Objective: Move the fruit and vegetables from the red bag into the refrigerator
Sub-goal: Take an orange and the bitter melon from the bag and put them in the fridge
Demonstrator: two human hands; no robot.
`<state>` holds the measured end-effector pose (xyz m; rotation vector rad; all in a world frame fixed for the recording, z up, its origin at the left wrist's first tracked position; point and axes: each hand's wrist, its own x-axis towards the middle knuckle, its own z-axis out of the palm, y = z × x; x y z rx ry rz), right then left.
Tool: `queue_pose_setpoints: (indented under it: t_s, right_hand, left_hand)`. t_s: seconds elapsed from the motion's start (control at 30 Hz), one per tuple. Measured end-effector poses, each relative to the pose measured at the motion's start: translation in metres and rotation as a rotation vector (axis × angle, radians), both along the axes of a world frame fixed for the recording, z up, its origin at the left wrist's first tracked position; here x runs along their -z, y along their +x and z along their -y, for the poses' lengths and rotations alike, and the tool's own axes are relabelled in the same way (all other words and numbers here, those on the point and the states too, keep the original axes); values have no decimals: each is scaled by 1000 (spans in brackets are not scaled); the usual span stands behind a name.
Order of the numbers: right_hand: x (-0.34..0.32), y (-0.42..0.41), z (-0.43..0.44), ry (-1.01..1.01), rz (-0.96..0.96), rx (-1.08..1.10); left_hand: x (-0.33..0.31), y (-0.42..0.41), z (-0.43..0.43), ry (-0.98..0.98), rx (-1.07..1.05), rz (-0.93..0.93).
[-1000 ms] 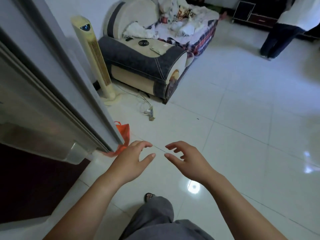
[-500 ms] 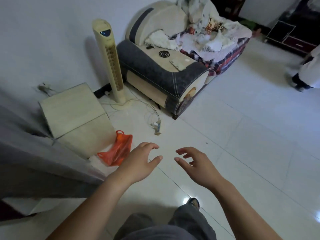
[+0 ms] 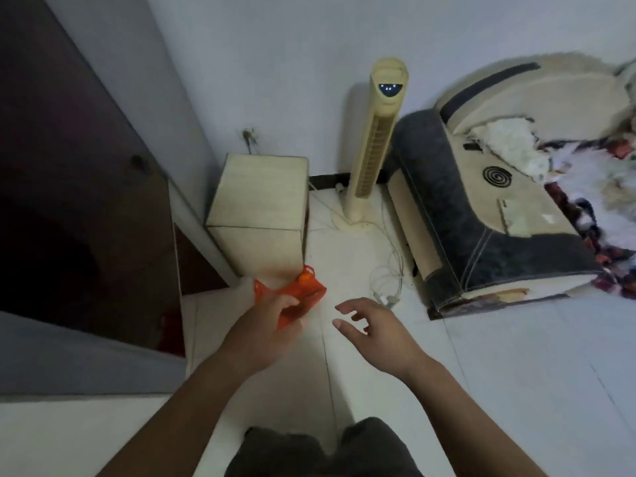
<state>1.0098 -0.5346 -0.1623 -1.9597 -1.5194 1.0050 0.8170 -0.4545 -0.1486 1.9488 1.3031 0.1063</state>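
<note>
I have turned toward the corner since 0.5 s ago: the red bag (image 3: pixel 292 297) that lay a reach ahead of my hands then now sits right under my left hand (image 3: pixel 265 321), on the white tile floor (image 3: pixel 516 390) at the foot of the cream box (image 3: pixel 261 208). My left hand has closed the gap and its fingers overlap the bag's near edge, curled loosely; I cannot tell whether they actually pinch the plastic or just hover over it. My right hand (image 3: pixel 375 328) trails just beside the bag, fingers spread wide, holding nothing.

The bag looks slumped and fairly flat, handles up toward the box, so I cannot see what produce is inside. The refrigerator's dark open door (image 3: pixel 86 201) fills the left side of my view, near the bag, which suits the transfer.

I judge this the very start: 0 items moved, reach nearly finished. Next I would need 1 hand to spread the bag's mouth and the other to lift produce out. The thin plastic may collapse or drag along the tile. The loose white cable (image 3: pixel 389 280) by the tower fan (image 3: pixel 375 139) lies near my right hand.
</note>
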Motion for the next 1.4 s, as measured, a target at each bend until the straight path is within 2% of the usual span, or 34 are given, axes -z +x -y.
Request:
queue_pose_setpoints:
  t_s: [0.23,0.47,0.63,0.83,0.97,1.13,1.23,1.33,1.4]
  right_hand:
    - [25,1,-81,-16,22,-289]
    - [73,10,-158,-127,26,-401]
    - [143,32,-214,-218,56,-556]
    - [277,35,-306,-184,136,-772]
    - [407,39,-344,-170,207,-850]
    - [569,25,-407,-33,331,-973]
    - [637,11,-434,47,349,-1014]
    - [692,1,-447,133,420,-1049]
    - [718,3,-441,146,402,-1076]
  left_hand:
    - [17,1,-27,-7,-215,-29]
    - [53,-2,-80,-24,-370,-22]
    - [119,8,-111,-58,-523,-33]
    - [260,22,-168,-23,-604,-98]
    - [385,28,-203,-3,-484,-186]
    - [548,9,-256,56,-314,-315]
    - [629,1,-279,129,-252,-346]
    - [690,-3,-299,215,-228,-384]
    - [724,-3,-298,231,-251,-372]
